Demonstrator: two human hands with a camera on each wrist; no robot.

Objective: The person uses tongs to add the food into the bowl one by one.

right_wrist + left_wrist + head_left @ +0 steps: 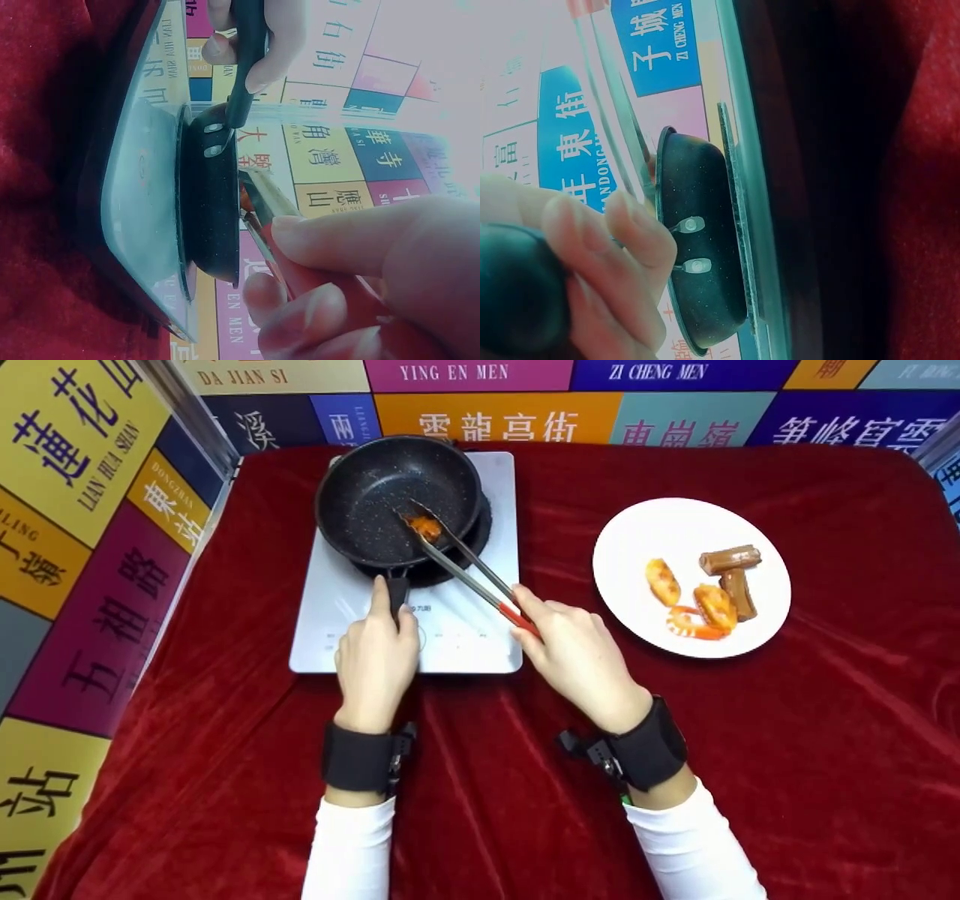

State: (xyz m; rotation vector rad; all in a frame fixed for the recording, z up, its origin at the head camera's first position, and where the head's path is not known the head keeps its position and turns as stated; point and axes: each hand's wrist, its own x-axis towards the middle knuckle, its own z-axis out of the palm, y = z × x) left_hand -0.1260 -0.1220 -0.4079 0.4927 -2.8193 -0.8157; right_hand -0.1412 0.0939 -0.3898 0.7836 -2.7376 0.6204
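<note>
My left hand (377, 654) grips the black handle (398, 594) of a dark speckled frying pan (367, 487), its fingers curled round it in the left wrist view. In my right hand (581, 660) is a pair of metal tongs (480, 574) with red grips, reaching down into the pan. Between the tong tips, at the pan's near right side, lies an orange-brown piece of food (425, 527). The right wrist view shows the thumb and fingers closed round the red grip (300, 277). Beneath the pan is a white induction cooker (337, 622).
To the right, a white plate (630, 547) carries brown sausage-like pieces (731, 558), browned yellow pieces (663, 582) and an orange-and-white shrimp (686, 622). Dark red velvet cloth (487, 780) covers the table. Colourful panels with place names (495, 416) stand behind and at left.
</note>
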